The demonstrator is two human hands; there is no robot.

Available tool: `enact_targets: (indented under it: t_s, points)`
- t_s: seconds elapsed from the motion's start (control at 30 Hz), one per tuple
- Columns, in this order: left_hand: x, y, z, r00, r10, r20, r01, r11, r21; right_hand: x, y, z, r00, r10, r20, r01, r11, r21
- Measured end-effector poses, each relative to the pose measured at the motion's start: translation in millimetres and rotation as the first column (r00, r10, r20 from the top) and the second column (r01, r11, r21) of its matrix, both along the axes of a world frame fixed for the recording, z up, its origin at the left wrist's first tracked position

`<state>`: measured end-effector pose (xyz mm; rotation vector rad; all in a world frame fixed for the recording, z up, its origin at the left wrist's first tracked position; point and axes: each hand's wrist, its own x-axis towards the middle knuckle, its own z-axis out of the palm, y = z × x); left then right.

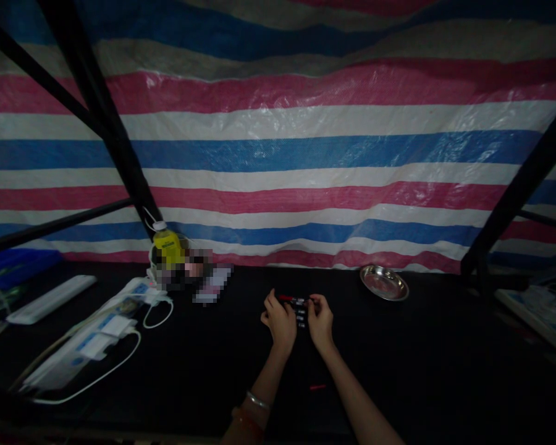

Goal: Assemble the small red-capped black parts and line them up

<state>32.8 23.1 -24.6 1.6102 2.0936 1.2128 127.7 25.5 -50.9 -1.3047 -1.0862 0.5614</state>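
Observation:
Near the middle of the black table, my left hand (280,322) has its fingers closed at the left end of a marker pen (287,298) with a red end. At its right end are the bent fingers of my right hand (321,320). The pen lies crosswise between the two hands. Just below it, several dark marker pens (301,318) with white print are lined up in a row, their left ends hidden by my left hand. Closer to me, between my forearms, a small red cap-like piece (317,387) lies on the tabletop.
A round metal dish (384,283) stands at the back right. On the left are white power strips (60,364) with cables, a yellow bottle (168,245) and a blue tray (18,266). Black frame posts rise at both sides before a striped sheet (306,154).

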Motion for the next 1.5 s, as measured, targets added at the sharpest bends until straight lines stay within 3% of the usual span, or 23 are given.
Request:
enact_targets:
  t_s: [0.6,0.93,1.13,1.33,1.5]
  points:
    - [-1,3,-5.3,1.000,0.016,0.005,-0.016,1.000,0.003,0,2,-4.5,0.999,0.036,-0.006,-0.036,0.999,0.000]
    - [-3,1,-3.4,0.998,0.042,0.057,-0.046,0.996,0.079,-6,-2,5.3,0.945,0.145,-0.292,-0.121,0.988,0.100]
    - [-6,-1,-1.3,0.998,0.006,0.063,-0.012,0.995,0.104,-10,-11,17.2,0.915,0.232,-0.330,-0.183,0.968,0.173]
    - [-6,1,-3.7,0.997,-0.017,0.071,0.008,0.992,0.129,-8,-11,15.1,0.937,0.150,-0.315,-0.092,0.977,0.193]
    - [-6,1,-3.5,0.998,-0.027,0.061,0.019,0.991,0.129,-5,-9,7.2,0.983,0.086,-0.163,-0.052,0.977,0.206]
